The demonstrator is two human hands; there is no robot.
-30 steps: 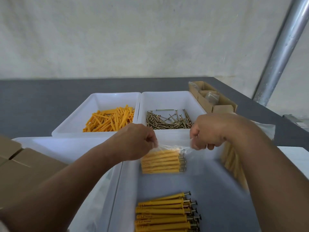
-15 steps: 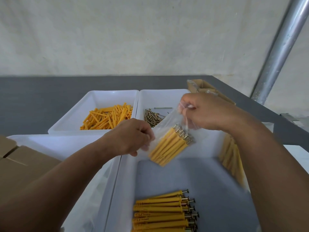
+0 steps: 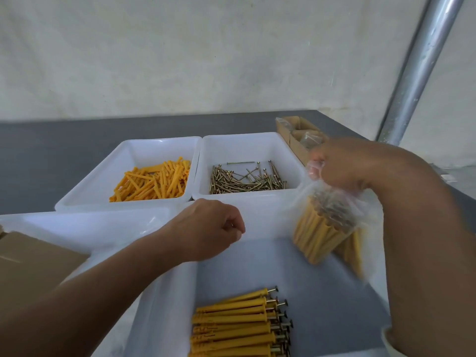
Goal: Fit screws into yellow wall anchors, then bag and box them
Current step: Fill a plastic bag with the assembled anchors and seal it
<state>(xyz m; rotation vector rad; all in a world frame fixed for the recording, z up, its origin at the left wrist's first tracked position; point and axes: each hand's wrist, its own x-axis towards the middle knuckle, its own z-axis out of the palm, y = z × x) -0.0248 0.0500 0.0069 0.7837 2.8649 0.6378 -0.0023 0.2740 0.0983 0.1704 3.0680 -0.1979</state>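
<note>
At three o'clock, a clear plastic bag (image 3: 325, 228) of screw-fitted yellow anchors is held hanging by its gathered neck in the closed grip of the right hand (image 3: 342, 166), judged the surest hold on limp, slippery film, while the left hand (image 3: 208, 228) is curled, seemingly empty, at centre.

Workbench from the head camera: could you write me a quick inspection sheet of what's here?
Surface: grey table, carrying white bins.
Job's things: loose yellow anchors and screws in the two far ones; fitted anchors lined up in the near one; clear bag of fitted anchors, held up.
Clutter: large cardboard box at left; small cardboard boxes far right.
Hands: right hand grips the bag's top; left hand curled, holding nothing visible.
Cables: nothing seen.
Surroundings: pale wall, metal pole.
</note>
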